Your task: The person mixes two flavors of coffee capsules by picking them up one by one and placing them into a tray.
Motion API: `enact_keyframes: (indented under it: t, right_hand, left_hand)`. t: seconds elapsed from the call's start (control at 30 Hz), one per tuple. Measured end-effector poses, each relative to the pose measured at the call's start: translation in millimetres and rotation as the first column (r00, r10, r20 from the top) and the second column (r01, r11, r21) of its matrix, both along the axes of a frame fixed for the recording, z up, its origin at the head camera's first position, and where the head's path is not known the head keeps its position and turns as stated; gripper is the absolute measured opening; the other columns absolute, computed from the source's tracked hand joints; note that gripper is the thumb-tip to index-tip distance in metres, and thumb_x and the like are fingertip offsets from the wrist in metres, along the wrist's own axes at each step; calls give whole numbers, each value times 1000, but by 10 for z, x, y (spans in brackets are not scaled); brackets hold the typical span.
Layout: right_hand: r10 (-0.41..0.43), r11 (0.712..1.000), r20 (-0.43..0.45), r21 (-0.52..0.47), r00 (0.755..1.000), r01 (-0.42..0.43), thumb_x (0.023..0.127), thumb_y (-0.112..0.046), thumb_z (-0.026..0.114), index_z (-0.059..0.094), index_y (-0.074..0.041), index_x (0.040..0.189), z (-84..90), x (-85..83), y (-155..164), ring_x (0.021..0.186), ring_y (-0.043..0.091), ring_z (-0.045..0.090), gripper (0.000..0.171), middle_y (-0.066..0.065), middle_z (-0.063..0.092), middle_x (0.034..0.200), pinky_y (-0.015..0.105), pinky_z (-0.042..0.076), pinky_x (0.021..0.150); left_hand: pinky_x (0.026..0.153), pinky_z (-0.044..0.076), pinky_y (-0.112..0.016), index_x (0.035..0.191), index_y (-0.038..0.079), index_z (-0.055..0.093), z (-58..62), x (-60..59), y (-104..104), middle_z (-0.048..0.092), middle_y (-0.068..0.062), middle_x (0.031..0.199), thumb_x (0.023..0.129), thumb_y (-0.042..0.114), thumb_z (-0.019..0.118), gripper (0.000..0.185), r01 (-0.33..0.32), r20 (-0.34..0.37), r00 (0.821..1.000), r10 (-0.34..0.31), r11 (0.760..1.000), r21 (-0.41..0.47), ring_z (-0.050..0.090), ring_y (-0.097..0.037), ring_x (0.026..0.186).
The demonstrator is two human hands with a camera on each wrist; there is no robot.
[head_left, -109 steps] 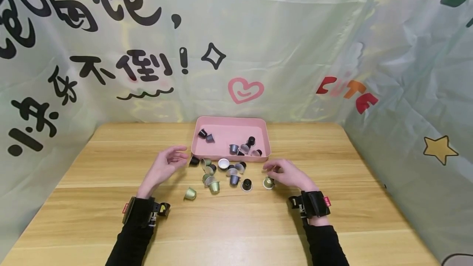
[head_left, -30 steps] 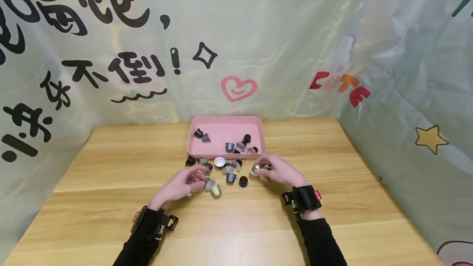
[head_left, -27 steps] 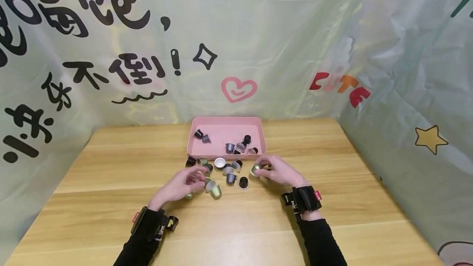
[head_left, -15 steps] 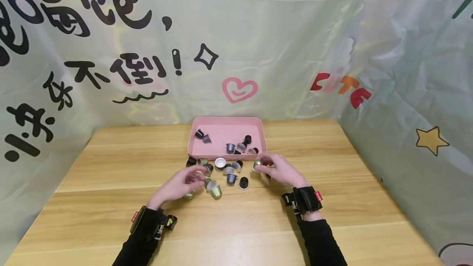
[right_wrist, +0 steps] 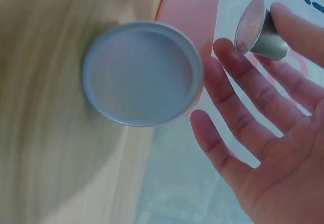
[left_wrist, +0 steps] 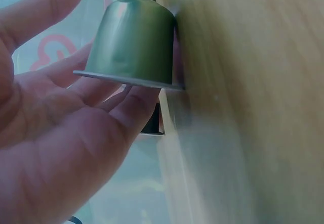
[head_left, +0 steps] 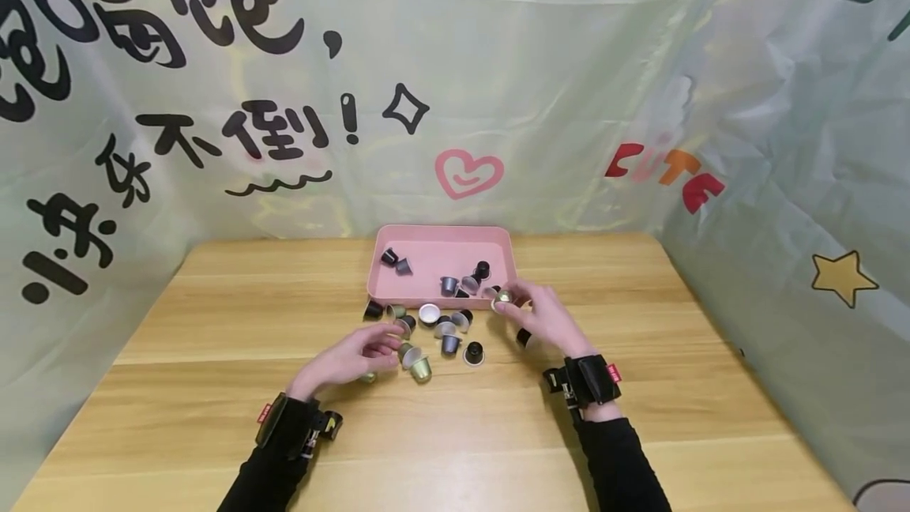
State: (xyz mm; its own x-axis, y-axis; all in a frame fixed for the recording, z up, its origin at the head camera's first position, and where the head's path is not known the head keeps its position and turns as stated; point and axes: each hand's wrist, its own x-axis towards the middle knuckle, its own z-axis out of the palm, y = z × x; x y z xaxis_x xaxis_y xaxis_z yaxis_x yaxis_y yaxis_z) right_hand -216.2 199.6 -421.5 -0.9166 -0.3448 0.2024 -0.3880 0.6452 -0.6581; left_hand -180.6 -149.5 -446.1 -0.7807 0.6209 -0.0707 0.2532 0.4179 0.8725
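Note:
My right hand (head_left: 546, 316) pinches a light green coffee capsule (head_left: 503, 297) between thumb and fingertips, over the front right rim of the pink tray (head_left: 442, 237). In the right wrist view, that green capsule (right_wrist: 268, 34) is tilted, with its foil face to the left. My left hand (head_left: 350, 357) hovers over the left side of the loose capsules with relaxed fingers. A green capsule (left_wrist: 132, 44) looms close in the left wrist view, in front of the fingers and not gripped. A black capsule (head_left: 407, 324) lies at the left fingertips.
Several dark capsules lie in the tray. Before it are more capsules, including a white-faced one (head_left: 429, 314), a black one (head_left: 474, 353) and a green one (head_left: 421, 370). A black capsule (head_left: 524, 336) sits under my right hand. Fabric (head_left: 569, 101) hangs behind the wooden table (head_left: 469, 449).
My right hand has picked up the green capsule from the table's right side and carried it up to the tray's rim. The left hand moved right and then stayed over the capsules.

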Motion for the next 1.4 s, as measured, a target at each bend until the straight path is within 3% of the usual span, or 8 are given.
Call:
enact_keyframes:
  t: [0.37, 0.5, 0.63, 0.73, 0.9, 1.0, 1.17, 1.4]
  right_hand:
    - [-65, 984, -40, 161, 997, 71, 95, -22, 69, 68, -10, 107, 249, -413, -83, 91, 28, 70, 17, 12, 75, 102, 43, 57, 79]
    - [-103, 951, -66, 285, 992, 118, 94, -22, 71, 70, -9, 104, 263, -587, -122, 92, 29, 71, 17, 13, 76, 103, 45, 55, 82]
    - [-122, 897, -80, 417, 989, 144, 93, -25, 72, 71, -10, 104, 206, -767, -174, 94, 30, 69, 19, 11, 77, 101, 48, 50, 88]
    - [-131, 870, -71, 469, 989, 149, 92, -23, 74, 72, -11, 99, 156, -877, -216, 95, 32, 66, 14, 8, 76, 98, 51, 44, 93]
    - [-145, 851, -75, 500, 987, 163, 89, -19, 75, 74, -12, 95, 99, -975, -259, 100, 36, 61, 9, 9, 75, 98, 54, 39, 95]
    - [-150, 845, -75, 507, 986, 168, 91, -19, 73, 74, -11, 109, 70, -989, -255, 107, 38, 58, 20, 11, 76, 108, 56, 38, 98]
    - [-156, 871, -77, 460, 985, 174, 92, -19, 71, 64, -10, 132, 50, -885, -203, 121, 44, 53, 42, 15, 73, 120, 58, 35, 104]
    - [-136, 966, -152, 198, 979, 165, 92, -13, 69, 67, -2, 125, 53, -525, -64, 120, 47, 55, 35, 21, 69, 127, 63, 34, 106]
  left_hand:
    - [109, 47, -56, 145, -9, 41, 12, 6, -28, 56, -30, 136, 96, 14, 65, 59, 5, 33, 999, -5, 1000, -6, 56, -43, 124]
    - [109, 47, -55, 145, -10, 40, -2, 4, -11, 55, -31, 137, 96, 13, 65, 59, 19, 29, 999, -19, 1000, -3, 57, -43, 124]
    - [109, 46, -55, 145, -9, 40, -1, 8, -9, 56, -30, 137, 96, 13, 65, 60, 10, 32, 999, -10, 1000, -10, 56, -43, 125]
    - [111, 44, -57, 146, -7, 41, 9, 13, -13, 55, -29, 138, 95, 13, 66, 60, -3, 51, 999, 3, 1000, -7, 55, -43, 127]
    - [112, 43, -58, 145, -7, 41, 25, 10, -16, 54, -29, 139, 93, 11, 68, 61, 4, 56, 998, -3, 1000, -8, 54, -43, 127]
    - [112, 43, -57, 145, -8, 42, 18, -1, -8, 54, -29, 139, 90, 7, 70, 63, 18, 45, 999, -18, 1000, -8, 54, -43, 127]
    - [113, 42, -57, 143, -10, 41, 1, -19, -10, 53, -31, 139, 86, 1, 72, 66, 43, 43, 998, -44, 999, 9, 53, -44, 127]
    - [114, 40, -57, 143, -10, 41, -27, -33, -56, 52, -32, 140, 82, -4, 72, 69, 63, 49, 997, -64, 998, 22, 52, -45, 129]
